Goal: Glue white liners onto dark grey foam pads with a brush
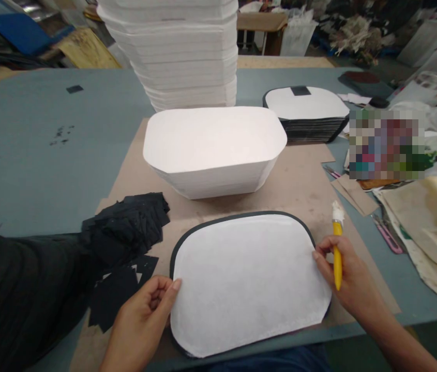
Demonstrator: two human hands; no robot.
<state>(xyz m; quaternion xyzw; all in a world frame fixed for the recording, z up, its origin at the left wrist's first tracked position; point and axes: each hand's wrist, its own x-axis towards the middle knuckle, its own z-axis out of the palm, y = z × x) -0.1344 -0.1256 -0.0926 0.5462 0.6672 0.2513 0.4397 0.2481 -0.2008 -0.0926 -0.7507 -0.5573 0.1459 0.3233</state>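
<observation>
A rounded white panel (249,284) with a black border lies on the brown board in front of me. My left hand (142,315) pinches its left edge between thumb and fingers. My right hand (344,276) grips a yellow-handled brush (337,248), its whitish bristles pointing away from me. The thumb and forefinger of that same hand also meet the panel's right edge. Beside my left hand are loose black fabric squares (125,232) in a heap. Beyond the panel stands a stack of white rounded sheets (214,139).
A tall white stack (187,51) rises behind. At back right sits a pile of black-edged panels (307,106) with a black square on top. Pink-handled snips (387,235) and cream cloth (427,222) lie to the right. Brown board (299,181) covers part of the blue-green table (40,170).
</observation>
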